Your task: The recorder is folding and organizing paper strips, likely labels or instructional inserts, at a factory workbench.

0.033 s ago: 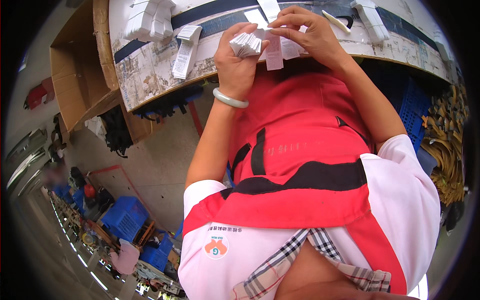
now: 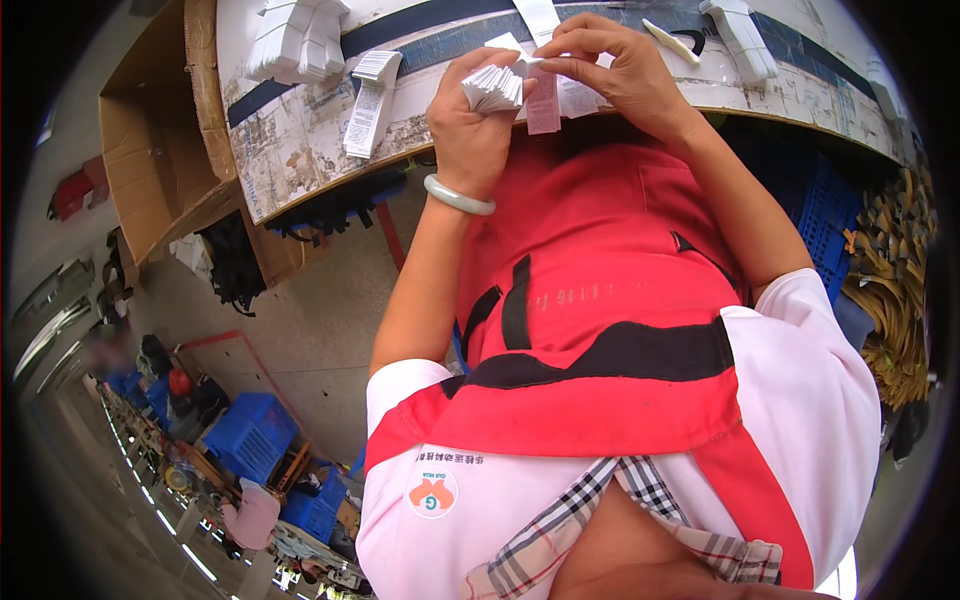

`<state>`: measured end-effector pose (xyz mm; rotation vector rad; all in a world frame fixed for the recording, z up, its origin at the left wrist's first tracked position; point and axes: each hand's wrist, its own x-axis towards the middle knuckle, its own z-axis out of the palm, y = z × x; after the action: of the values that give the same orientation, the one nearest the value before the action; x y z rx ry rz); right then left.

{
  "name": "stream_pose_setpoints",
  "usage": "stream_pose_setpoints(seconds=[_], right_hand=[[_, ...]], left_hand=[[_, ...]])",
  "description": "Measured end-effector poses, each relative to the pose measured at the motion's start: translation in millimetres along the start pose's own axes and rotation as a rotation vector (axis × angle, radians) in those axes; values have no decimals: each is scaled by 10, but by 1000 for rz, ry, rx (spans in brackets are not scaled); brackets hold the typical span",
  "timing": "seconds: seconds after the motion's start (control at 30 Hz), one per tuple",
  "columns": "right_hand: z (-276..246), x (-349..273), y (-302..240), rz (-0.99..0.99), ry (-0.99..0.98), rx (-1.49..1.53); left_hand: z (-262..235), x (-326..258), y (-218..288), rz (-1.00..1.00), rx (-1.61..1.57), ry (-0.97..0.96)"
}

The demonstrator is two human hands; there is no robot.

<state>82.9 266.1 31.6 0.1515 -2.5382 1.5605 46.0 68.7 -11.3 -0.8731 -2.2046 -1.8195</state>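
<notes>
A worn, paint-scuffed bench (image 2: pixel 300 140) curves across the far side of the scene, with an open cardboard box (image 2: pixel 150 150) at its far left and, well off to the near left, blue crates (image 2: pixel 250 435) on a workshop floor. On the bench lie a white pile of folded labels (image 2: pixel 300 40), a long printed label strip (image 2: pixel 368 105) near it, and further right another white bundle (image 2: pixel 742 38) beside a small pale stick-like piece (image 2: pixel 672 38). The left hand (image 2: pixel 470 130), with a pale green bangle (image 2: pixel 458 196) on its wrist, is clenched around a thick fanned stack of small white tags (image 2: pixel 493 88), held just above the near edge of the bench. The right hand (image 2: pixel 625 75) is partly closed, its thumb and fingertips (image 2: pixel 560 62) pinching the top edge of a single tag at the stack, with a pinkish label (image 2: pixel 544 108) hanging just below the two hands. Judging by how things lie, the sorting or counting of tags looks to be midway: a good stack is already gathered in the left hand, while loose labels and bundles remain spread over the bench, untouched. How many tags are in the stack cannot be told.
</notes>
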Motion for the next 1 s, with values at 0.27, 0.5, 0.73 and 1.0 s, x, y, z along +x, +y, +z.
stream_pose_setpoints(seconds=[0.27,0.5,0.73,1.0], right_hand=[[-26,-3,513,60,111,52],[162,148,544,-482,456,404],[93,66,374,38,220,-231],[-39,-11,23,55,144,10]], left_hand=[[156,-52,59,-421,-187,-36],[226,-23,26,-272,-101,-62],[138,-21,-4,-392,-125,-214],[15,-22,5,-119,-58,-38]])
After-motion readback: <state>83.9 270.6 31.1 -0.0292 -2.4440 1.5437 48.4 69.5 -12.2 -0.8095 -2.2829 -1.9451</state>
